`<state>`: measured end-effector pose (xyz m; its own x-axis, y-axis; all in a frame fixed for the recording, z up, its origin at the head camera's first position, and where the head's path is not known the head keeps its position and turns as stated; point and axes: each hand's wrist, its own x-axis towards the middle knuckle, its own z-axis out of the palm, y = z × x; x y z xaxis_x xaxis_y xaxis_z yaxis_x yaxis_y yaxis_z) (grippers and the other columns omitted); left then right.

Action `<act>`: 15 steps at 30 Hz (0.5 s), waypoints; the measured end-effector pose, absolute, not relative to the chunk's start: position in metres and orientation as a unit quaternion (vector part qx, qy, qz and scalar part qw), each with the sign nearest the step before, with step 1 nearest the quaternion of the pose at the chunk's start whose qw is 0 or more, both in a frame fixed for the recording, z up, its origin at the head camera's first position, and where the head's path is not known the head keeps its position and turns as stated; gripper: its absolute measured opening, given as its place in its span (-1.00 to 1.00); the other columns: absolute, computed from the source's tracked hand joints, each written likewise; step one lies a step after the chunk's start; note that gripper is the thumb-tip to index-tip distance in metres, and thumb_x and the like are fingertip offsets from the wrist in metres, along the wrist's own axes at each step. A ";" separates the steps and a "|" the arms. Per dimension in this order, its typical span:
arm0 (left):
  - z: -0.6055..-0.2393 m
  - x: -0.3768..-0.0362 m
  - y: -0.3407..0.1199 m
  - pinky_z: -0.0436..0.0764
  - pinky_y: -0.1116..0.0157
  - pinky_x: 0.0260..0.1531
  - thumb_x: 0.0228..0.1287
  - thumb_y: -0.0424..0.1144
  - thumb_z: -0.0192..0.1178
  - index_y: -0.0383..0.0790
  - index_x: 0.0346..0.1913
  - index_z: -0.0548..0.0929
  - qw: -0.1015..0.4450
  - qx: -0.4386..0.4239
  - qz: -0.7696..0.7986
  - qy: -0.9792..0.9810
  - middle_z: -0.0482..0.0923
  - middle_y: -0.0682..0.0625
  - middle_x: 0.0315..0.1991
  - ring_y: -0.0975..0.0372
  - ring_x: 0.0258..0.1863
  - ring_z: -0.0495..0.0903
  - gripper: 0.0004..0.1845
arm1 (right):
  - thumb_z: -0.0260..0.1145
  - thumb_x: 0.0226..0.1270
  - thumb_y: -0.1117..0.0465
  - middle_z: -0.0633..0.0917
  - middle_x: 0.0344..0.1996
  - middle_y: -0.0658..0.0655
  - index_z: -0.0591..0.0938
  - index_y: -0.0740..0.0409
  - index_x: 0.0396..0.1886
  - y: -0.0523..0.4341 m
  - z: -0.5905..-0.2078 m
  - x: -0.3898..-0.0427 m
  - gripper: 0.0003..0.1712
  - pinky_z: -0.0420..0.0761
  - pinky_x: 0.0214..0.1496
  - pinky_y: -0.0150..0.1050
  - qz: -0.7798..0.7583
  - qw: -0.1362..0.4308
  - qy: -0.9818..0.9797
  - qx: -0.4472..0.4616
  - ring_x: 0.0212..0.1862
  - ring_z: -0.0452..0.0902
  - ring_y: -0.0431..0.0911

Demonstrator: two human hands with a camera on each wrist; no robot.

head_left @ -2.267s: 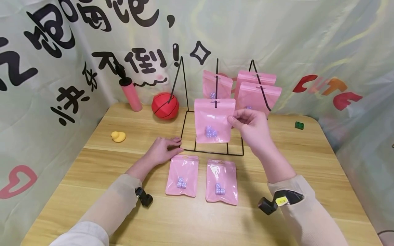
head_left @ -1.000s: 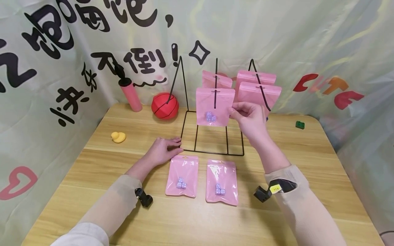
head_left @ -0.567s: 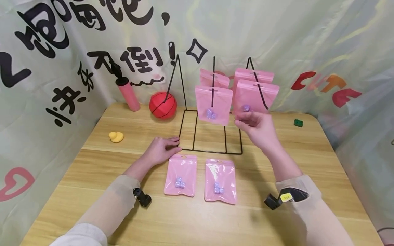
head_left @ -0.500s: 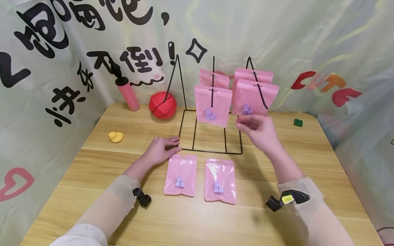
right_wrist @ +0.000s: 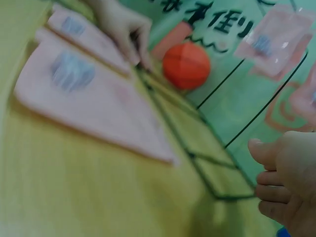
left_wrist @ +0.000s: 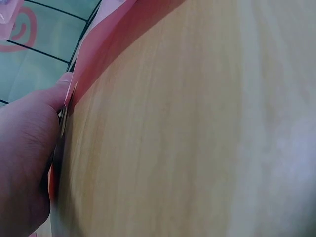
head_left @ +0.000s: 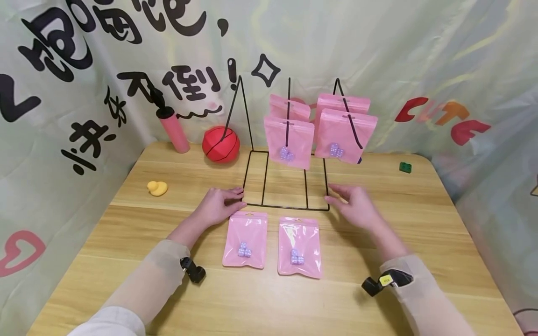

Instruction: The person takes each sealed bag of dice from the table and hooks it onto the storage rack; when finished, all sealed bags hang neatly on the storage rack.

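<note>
My left hand [head_left: 214, 205] holds the left front corner of a black wire display rack [head_left: 286, 208], thumb and fingers around the base wire. My right hand [head_left: 355, 205] is beside the rack's right base wire, thumb and fingers apart and holding nothing; contact with the wire is unclear. Pink zip bags with lilac dice hang from the rack, a front bag [head_left: 290, 140] on the middle hook and another [head_left: 346, 135] on the right hook, each with one behind it. Two more, a left bag [head_left: 245, 233] and a right bag [head_left: 299, 238], lie flat before the rack.
A red ball [head_left: 221, 144] sits behind the left hook, with a pink pump [head_left: 175, 133] to its left. A yellow rubber duck [head_left: 157, 188] is on the left of the wooden table [head_left: 357, 303], a green toy brick [head_left: 405, 167] on the right. Printed cloth surrounds the table.
My right hand slid the front bag back along the middle hook, let go of it, and moved down to the rack's right base. My left hand has stayed at the left corner.
</note>
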<state>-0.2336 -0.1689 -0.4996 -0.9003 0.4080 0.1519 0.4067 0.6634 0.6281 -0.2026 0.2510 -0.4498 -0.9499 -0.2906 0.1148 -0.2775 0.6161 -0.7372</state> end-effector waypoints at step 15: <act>-0.499 -0.233 -0.170 0.14 -0.26 0.51 0.38 -0.07 0.49 -0.20 0.15 0.81 -0.003 0.230 0.345 0.910 0.65 -0.03 0.27 0.11 0.36 0.56 -0.61 | 0.36 0.59 0.08 0.53 0.36 0.49 0.59 0.48 0.33 0.240 -0.479 -0.193 -0.41 0.44 0.40 0.28 -0.218 -0.025 0.958 -0.183 0.34 0.48 0.42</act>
